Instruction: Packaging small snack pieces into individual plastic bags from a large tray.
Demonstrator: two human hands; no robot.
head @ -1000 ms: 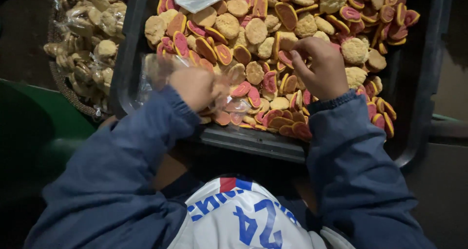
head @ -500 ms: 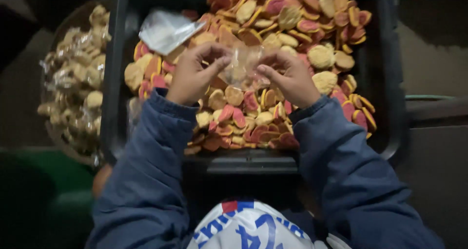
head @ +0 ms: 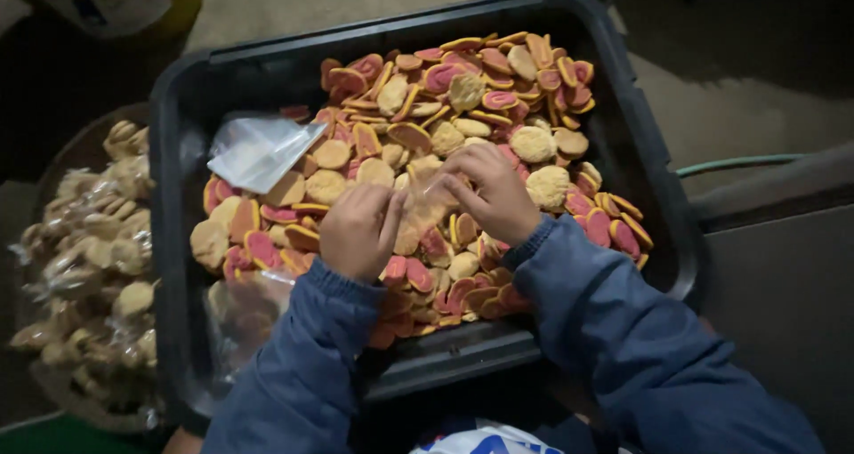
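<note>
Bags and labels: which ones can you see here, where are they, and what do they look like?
Small clear bag: held between left hand and right hand, over the biscuits.
Flat clear bags: stacked at the black tray's left end.
Filled clear bags: heaped left of the tray, holding pale biscuits.
Yellow container: top left, pale label with a blue patch.

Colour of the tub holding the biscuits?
Black, a plastic tub; the biscuits in it are tan and pink. The head view, the only one, shows it.
</note>
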